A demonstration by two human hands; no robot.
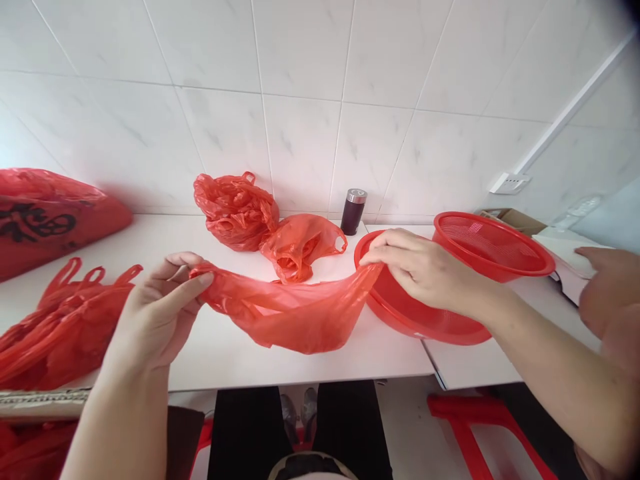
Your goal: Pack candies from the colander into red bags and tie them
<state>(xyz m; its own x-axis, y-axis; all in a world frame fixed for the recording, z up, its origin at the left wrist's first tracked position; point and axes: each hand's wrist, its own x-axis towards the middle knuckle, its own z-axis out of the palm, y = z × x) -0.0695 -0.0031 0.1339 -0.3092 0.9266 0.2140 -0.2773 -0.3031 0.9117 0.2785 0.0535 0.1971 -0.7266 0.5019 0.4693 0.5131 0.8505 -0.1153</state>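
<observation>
The step in hand looks like spreading out a single bag. A red plastic bag [295,313] hangs stretched between the two hands in the middle of the frame, sagging to just above the front edge of the white bench [215,360].

The left hand [160,307], at lower left, has its fingers [193,283] closed in a pinch on one end of the bag. The right hand [420,270], right of centre, has its fingers curled shut on the other end, just in front of the nearer red basket [425,323]. A second red basket [493,243] sits tilted behind it, overlapping its rim.

Behind the held bag, two crumpled red bags [235,210] lie touching each other near the tiled wall, with a dark flask [353,211] upright just to their right. At lower left lies a pile of flat red bags [60,327], handles pointing up-frame. Above it, at the left edge, is a stuffed red bag with black print [45,217]. Another hand [610,287], apparently a co-worker's, shows at the right edge.

The film is thin and slack. Going by how it lies, any further handling calls for both pinches to stay firm, and for the two layers at the mouth to be told apart by touch.
</observation>
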